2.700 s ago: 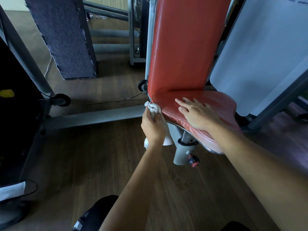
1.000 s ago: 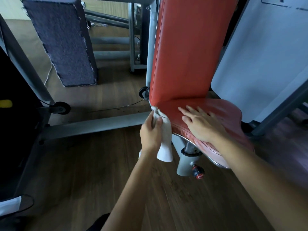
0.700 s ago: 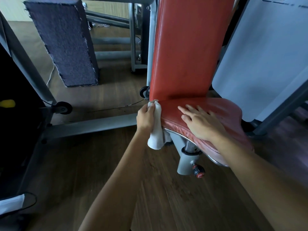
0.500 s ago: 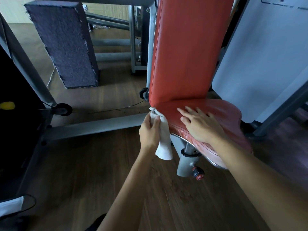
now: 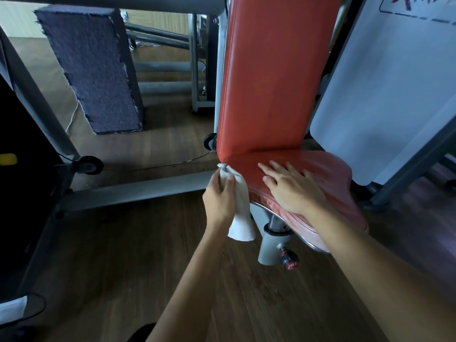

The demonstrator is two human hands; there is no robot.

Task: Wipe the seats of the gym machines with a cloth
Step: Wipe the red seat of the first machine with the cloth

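Dark wooden floor (image 5: pixel 123 255) runs under a gym machine with grey metal framing, and a grey frame bar (image 5: pixel 138 191) lies low across it to the left of the seat. The red seat (image 5: pixel 320 174) sits on a grey seat post (image 5: pixel 270 245) with a red knob (image 5: pixel 290 261) at its base, and a tall red backrest (image 5: pixel 266 82) rises straight from the seat's rear edge.

The left hand (image 5: pixel 218 198) grips a white cloth (image 5: pixel 240 211) against the seat's left edge, near the corner where seat and backrest meet. Its fingers (image 5: pixel 214 180) are curled round the upper part of the cloth, and the loose end hangs down below the seat rim, beside the post. The right hand (image 5: pixel 293 191) rests flat on top of the seat, palm down, fingers (image 5: pixel 276 166) straight and slightly spread, holding nothing.

Behind, a dark carpeted block (image 5: pixel 96 70) leans on the floor to the left. A pale panel (image 5: pixel 382 82) stands to the right of the backrest.
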